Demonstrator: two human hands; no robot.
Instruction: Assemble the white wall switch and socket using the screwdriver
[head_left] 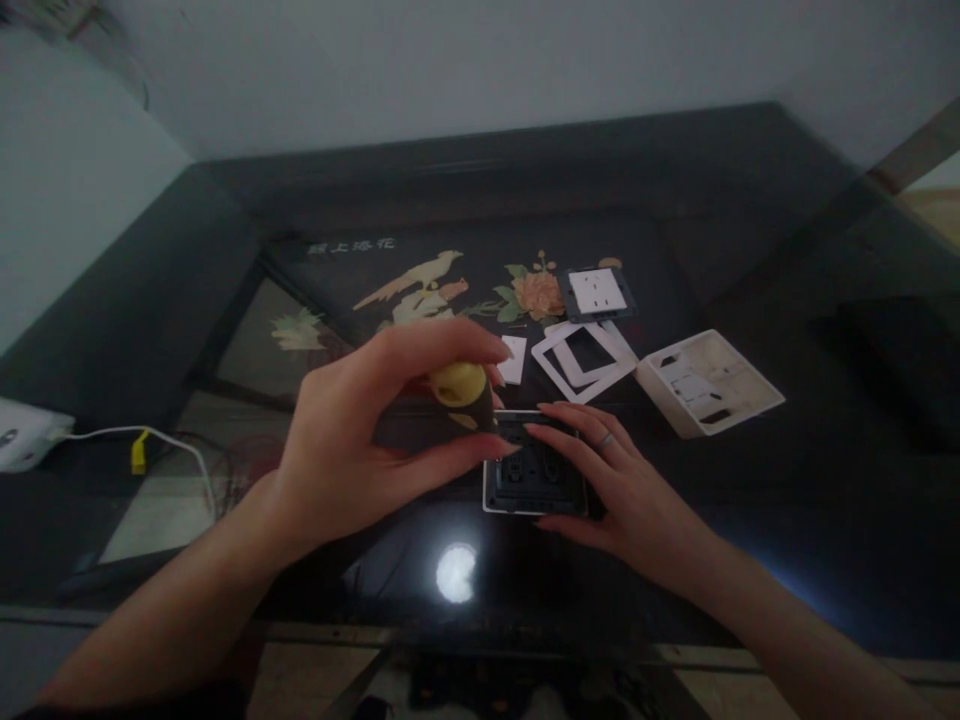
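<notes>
My left hand [360, 430] is closed around a screwdriver [461, 385] with a yellow and dark handle. Its tip is hidden behind my fingers, over the left side of a square socket panel [532, 475]. That panel lies back side up, black inside a white rim. With fingers bent over its right side, my right hand [604, 480] grips the panel against the table. Just beyond them are a small white plate [513, 360], partly hidden by my left hand, and two white square frames [551, 373], overlapping.
An open white mounting box [712, 385] stands to the right. Farther back lies a socket module [598, 292] with a white face. At the left edge is a white power strip [26, 435] with a cable [142, 433]. The dark glossy tabletop [810, 520] reflects light.
</notes>
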